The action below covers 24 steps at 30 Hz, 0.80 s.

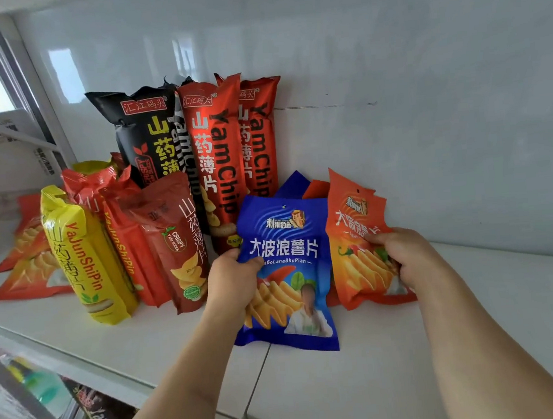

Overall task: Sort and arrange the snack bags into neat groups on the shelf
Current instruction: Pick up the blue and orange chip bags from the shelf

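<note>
Head view, one cam only.

L hand [232, 275]: thumb and fingers pinch the left edge of the blue bag [286, 275], about mid-height. Grip is clamped on that bag. Bag stands tilted w/ its bottom edge on the shelf [350, 380], front facing cam.

R hand [403, 256]: fingers curled round the orange bag [354, 236], at its right side; grip clamped on it. Bag is upright, just right of the blue bag and partly behind it. Top edge crumpled.

Behind these two: tips of another blue pack and an orange pack show, prob. more of the same, too hidden to confirm.

Back row, against the wall [389, 65]: black tall bag [143, 134] leaning left, then red tall bag [217, 154] and 2nd red tall bag [257, 134], both upright, touching each other.

Front left group, standing and leaning together: yellow bag [84, 259], red bag [131, 248] beside it, dark red bag [178, 244] rightmost, close to L hand. More red and yellow tops behind them.

Far left: flat orange bags [29, 261] lying on the shelf, overlapping.

Lower shelf, bottom left: a dark bag [102, 415], partly seen, blurred.
</note>
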Tool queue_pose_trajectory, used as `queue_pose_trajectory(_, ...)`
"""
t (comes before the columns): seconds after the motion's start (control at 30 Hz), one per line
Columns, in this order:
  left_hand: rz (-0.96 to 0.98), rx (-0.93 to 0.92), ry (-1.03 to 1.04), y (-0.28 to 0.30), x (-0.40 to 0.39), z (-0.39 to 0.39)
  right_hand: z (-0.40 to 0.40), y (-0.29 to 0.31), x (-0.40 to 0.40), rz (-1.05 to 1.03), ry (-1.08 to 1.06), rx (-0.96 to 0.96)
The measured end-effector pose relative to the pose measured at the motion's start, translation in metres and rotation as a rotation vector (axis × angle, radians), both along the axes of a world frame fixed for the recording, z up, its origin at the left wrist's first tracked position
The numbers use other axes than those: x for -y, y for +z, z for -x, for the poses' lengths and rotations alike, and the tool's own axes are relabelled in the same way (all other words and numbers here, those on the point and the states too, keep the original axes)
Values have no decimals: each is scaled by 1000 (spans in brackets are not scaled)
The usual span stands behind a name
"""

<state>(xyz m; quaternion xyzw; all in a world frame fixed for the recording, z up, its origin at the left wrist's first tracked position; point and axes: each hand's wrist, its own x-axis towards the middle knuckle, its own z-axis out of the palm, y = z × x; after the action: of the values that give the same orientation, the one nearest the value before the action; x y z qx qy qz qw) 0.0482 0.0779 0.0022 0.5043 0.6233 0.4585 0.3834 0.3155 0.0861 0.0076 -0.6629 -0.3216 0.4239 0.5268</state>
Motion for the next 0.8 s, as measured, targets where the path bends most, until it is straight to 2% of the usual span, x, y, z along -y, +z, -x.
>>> queue_pose_trajectory(0.1,-42,-39,-52,13,-10,-3,-8,1,5,38,2,-39)
queue_pose_trajectory(0.23,-118,-200,-122,27,-38,-13,-18,2,11,48,-49,-50)
queue_pose_trajectory(0.37,-38,-473,-204,28,-69,-26,-27,-4,16,49,-74,-43)
queue_pose_trajectory(0.43,-8,-534,-242,33,-72,-30,-28,-8,20,49,-60,-55)
queue_pose_trajectory(0.5,27,-494,-269,35,-73,-31,-29,-11,23,48,-58,-75)
queue_pose_trajectory(0.67,97,-138,-262,28,-81,-28,-32,-14,30,20,-67,-89)
queue_pose_trajectory(0.8,68,33,-238,23,-82,-26,-39,-7,44,-45,-143,-84)
